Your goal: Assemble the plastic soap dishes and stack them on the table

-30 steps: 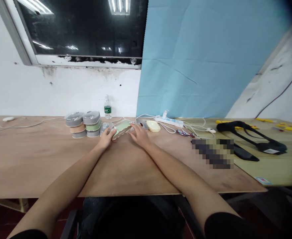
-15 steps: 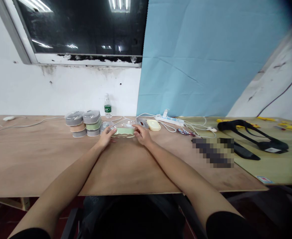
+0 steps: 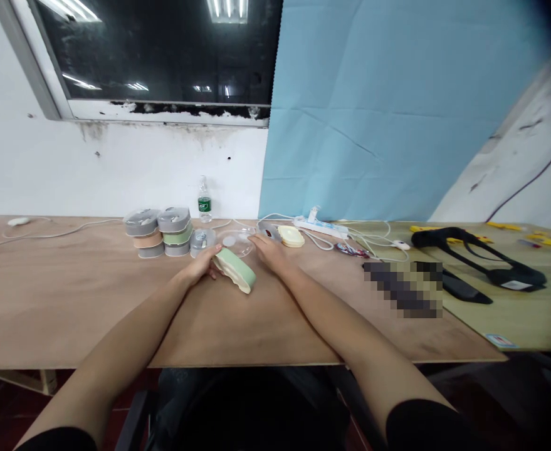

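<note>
My left hand (image 3: 202,264) is closed around one end of a light green container (image 3: 236,267) with a wavy cream edge, held tilted above the table. Behind it is a round clear plastic lid (image 3: 240,243), its right edge pinched by the fingers of my right hand (image 3: 269,252). Just left of the lid sits a small clear-topped round container (image 3: 202,242). To the right of the lid, close to my right fingers, are a grey piece (image 3: 269,232) and a cream scalloped dish (image 3: 291,236).
Two stacks of round lidded boxes, a left stack (image 3: 142,233) and a right stack (image 3: 175,230), stand at the back. Behind them is a water bottle (image 3: 204,200). A white power strip (image 3: 321,227) with cables lies back right. Farther right rests a black strap-like frame (image 3: 477,254).
The green container has come away from the clear lid, swung toward me and tilted in my left hand. My right hand has let go of it and stays at the lid.
</note>
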The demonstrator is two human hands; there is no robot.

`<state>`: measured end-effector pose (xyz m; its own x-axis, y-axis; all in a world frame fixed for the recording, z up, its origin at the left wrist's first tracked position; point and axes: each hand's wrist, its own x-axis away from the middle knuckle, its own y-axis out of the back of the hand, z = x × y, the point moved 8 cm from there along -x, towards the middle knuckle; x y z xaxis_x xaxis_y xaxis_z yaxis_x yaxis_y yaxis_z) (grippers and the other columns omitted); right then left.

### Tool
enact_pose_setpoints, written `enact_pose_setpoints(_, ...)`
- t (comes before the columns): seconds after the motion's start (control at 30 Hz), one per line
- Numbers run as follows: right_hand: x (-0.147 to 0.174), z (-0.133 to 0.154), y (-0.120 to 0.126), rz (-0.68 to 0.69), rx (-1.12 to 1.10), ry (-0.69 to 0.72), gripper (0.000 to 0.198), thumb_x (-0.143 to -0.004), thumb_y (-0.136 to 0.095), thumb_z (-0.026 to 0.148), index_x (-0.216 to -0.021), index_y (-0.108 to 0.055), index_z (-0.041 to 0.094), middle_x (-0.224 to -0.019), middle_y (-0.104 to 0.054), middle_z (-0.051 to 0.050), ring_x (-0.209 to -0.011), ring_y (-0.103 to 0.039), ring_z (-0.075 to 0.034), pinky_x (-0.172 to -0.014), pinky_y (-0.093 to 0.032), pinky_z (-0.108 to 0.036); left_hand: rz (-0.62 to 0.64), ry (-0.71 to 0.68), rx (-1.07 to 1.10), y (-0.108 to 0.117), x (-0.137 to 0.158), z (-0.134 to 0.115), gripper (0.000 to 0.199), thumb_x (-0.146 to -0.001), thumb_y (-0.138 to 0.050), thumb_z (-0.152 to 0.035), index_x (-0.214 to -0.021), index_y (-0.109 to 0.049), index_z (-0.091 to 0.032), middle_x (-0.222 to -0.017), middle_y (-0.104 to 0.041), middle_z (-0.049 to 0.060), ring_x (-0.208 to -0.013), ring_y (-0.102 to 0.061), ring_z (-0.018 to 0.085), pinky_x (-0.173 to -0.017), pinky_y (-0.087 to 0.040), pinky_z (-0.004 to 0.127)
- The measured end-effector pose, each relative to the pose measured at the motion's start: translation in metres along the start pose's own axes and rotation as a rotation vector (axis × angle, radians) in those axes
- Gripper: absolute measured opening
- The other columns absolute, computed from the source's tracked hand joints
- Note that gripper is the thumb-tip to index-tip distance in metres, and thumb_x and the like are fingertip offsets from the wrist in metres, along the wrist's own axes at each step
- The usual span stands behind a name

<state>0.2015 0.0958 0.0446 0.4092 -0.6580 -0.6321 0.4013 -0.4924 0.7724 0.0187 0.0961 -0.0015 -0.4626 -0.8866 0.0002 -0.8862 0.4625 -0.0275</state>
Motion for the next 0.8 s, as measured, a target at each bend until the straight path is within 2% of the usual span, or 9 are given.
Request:
enact_pose_setpoints(0.17, 0.003, 0.0, -0.004, 0.004, -0.022, -0.006, 0.029, -0.094, -0.043, 0.026, -0.115, -0.062, 0.02, -0.111, -0.065, -0.009, -0.104, -0.058, -0.021, -0.09, -0.044, -0.034, -0.093, -0.02, 0.091, 0.005, -0.002, -0.001, 0.06, -0.078, -0.05, -0.066, -0.118, -0.042, -0.021, -0.078, -0.064, 0.003, -0.057, -0.065, 0.016, -0.036, -0.04, 0.019)
enact_pose_setpoints(0.3, -0.003, 0.003, -0.012, -0.036, -0.007, -0.101, 0.029, -0.095, -0.042, 0.035, -0.11, -0.063, 0.021, -0.102, -0.066, -0.008, -0.095, -0.061, -0.02, -0.081, -0.046, -0.03, -0.108, -0.035, 0.099, 0.006, -0.003, -0.001, 0.059, -0.076, -0.052, -0.066, -0.113, -0.043, -0.021, -0.072, -0.06, 0.0, -0.05, -0.06, 0.014, -0.038, -0.042, 0.021)
enact_pose_setpoints(0.37, -0.009, 0.0, -0.019, -0.046, 0.001, -0.168, 0.028, -0.095, -0.044, 0.033, -0.111, -0.063, 0.021, -0.102, -0.066, -0.008, -0.094, -0.061, -0.02, -0.08, -0.046, -0.03, -0.102, -0.02, 0.099, 0.005, -0.002, 0.0, 0.06, -0.076, -0.052, -0.067, -0.114, -0.044, -0.021, -0.07, -0.058, -0.001, -0.049, -0.059, 0.013, -0.038, -0.041, 0.021)
enact_pose_setpoints(0.53, -0.021, -0.016, -0.031, -0.079, 0.003, -0.292, 0.033, -0.091, -0.045, 0.022, -0.121, -0.058, 0.017, -0.113, -0.064, -0.01, -0.104, -0.058, -0.021, -0.091, -0.044, -0.033, -0.115, 0.024, 0.085, 0.004, 0.001, 0.0, 0.066, -0.076, -0.05, -0.069, -0.12, -0.047, -0.02, -0.067, -0.056, 0.0, -0.05, -0.059, 0.014, -0.041, -0.042, 0.022)
enact_pose_setpoints(0.67, -0.018, -0.025, -0.036, -0.041, -0.003, -0.33, 0.039, -0.089, -0.045, 0.022, -0.126, -0.055, 0.018, -0.111, -0.065, -0.009, -0.102, -0.058, -0.021, -0.091, -0.044, -0.033, -0.091, 0.031, 0.082, 0.003, 0.002, -0.001, 0.068, -0.077, -0.048, -0.069, -0.124, -0.048, -0.019, -0.07, -0.059, 0.002, -0.053, -0.061, 0.015, -0.044, -0.044, 0.023)
enact_pose_setpoints(0.8, -0.01, -0.027, -0.034, 0.001, -0.023, -0.351, 0.04, -0.089, -0.046, 0.026, -0.127, -0.054, 0.019, -0.105, -0.066, -0.008, -0.097, -0.06, -0.02, -0.086, -0.046, -0.031, -0.062, 0.031, 0.085, 0.0, 0.002, 0.0, 0.066, -0.077, -0.048, -0.07, -0.116, -0.053, -0.017, -0.073, -0.062, 0.004, -0.056, -0.062, 0.015, -0.045, -0.044, 0.022)
